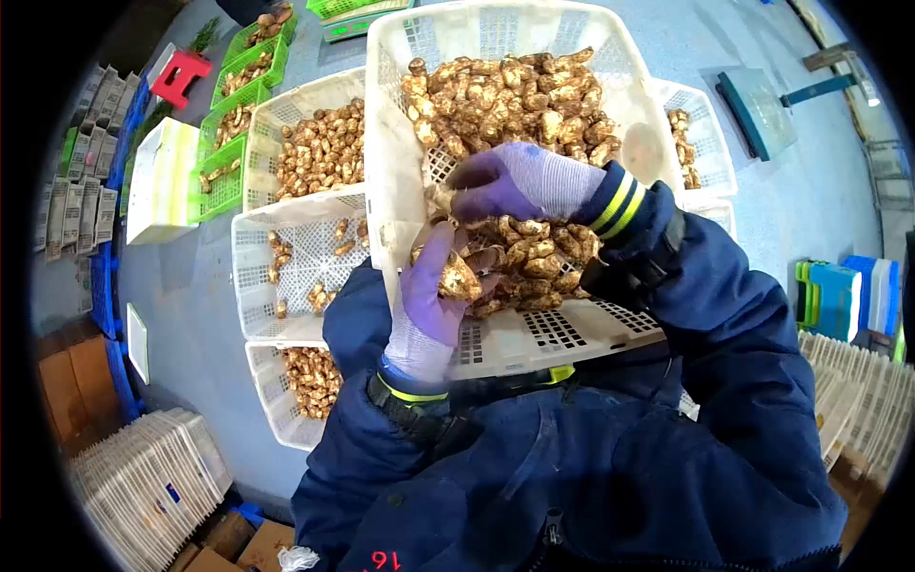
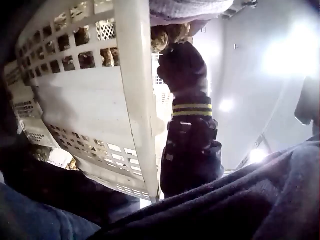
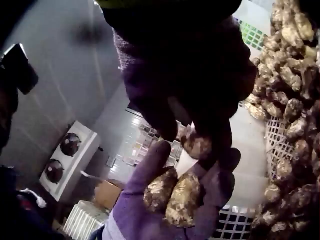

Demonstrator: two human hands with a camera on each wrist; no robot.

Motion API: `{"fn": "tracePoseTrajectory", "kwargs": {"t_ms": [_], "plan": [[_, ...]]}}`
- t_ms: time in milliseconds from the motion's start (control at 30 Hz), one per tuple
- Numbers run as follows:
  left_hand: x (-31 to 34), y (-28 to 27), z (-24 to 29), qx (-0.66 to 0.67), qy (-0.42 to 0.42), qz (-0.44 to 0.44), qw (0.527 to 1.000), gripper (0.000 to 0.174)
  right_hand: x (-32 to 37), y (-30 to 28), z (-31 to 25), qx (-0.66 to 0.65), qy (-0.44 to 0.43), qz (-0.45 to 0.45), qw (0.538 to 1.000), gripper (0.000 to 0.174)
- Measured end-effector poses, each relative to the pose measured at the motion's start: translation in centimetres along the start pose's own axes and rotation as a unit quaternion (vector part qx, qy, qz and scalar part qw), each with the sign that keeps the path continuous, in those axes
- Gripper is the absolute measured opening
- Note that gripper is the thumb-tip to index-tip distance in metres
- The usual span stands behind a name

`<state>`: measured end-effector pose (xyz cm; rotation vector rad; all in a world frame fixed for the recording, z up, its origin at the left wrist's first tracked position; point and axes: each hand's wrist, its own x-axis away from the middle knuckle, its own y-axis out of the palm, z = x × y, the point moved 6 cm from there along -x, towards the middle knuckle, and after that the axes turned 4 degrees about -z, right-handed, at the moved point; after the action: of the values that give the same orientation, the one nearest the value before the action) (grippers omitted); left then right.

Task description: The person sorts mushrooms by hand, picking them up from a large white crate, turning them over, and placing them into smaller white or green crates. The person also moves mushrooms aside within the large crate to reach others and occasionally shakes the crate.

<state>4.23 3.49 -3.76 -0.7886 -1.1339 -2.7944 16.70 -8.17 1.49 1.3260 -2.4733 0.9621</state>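
Note:
Both hands wear purple gloves with pale cuffs, above a large white crate [image 1: 515, 357] of brown-and-cream lumpy pieces [image 1: 505, 100]. My left hand [image 1: 429, 305] is palm up near the crate's left side, its fingers curled round a piece [image 1: 458, 278]. In the right wrist view, the left hand [image 3: 135, 200] holds two pieces side by side, one of them larger [image 3: 183, 200]. Just above them, my right hand [image 3: 185, 95] pinches another piece [image 3: 196, 145] between thumb and fingers. From the head view, the right hand [image 1: 529, 181] reaches in from the right, close to the left fingertips.
More white crates with similar pieces stand on the left [image 1: 319, 148] and right [image 1: 705, 124]. Green baskets [image 1: 222, 176], a white box [image 1: 162, 181] and a red stool [image 1: 179, 78] are at the upper left. Stacked white crates [image 1: 152, 486] fill the lower left.

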Motion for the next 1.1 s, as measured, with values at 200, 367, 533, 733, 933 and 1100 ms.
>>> {"fn": "tracePoseTrajectory", "kwargs": {"t_ms": [200,367,533,733,933,1100], "plan": [[1.2,2.3,2.0,-0.606,0.356,-0.206,0.681,0.048,-4.3,-2.4,4.4,0.295,0.078,0.085,0.949,0.042],[1.1,3.9,0.8,-0.523,0.207,-0.312,0.766,0.037,-3.1,5.6,6.6,0.453,0.027,-0.019,0.891,0.058],[2.6,6.1,0.1,-0.264,-0.085,-0.271,0.922,0.036,3.8,7.4,4.6,0.019,-0.124,-0.215,0.969,0.042],[3.0,6.9,-0.2,-0.284,-0.162,-0.273,0.905,0.032,0.8,-1.1,5.4,0.238,0.061,0.042,0.969,0.045],[2.5,6.6,0.0,-0.4,-0.094,-0.303,0.86,0.025,-5.2,3.9,7.3,0.41,0.094,-0.007,0.907,0.051],[0.5,4.2,0.8,-0.339,0.036,-0.21,0.917,0.02,-4.0,4.8,6.6,0.318,0.0,-0.005,0.948,0.052]]}}
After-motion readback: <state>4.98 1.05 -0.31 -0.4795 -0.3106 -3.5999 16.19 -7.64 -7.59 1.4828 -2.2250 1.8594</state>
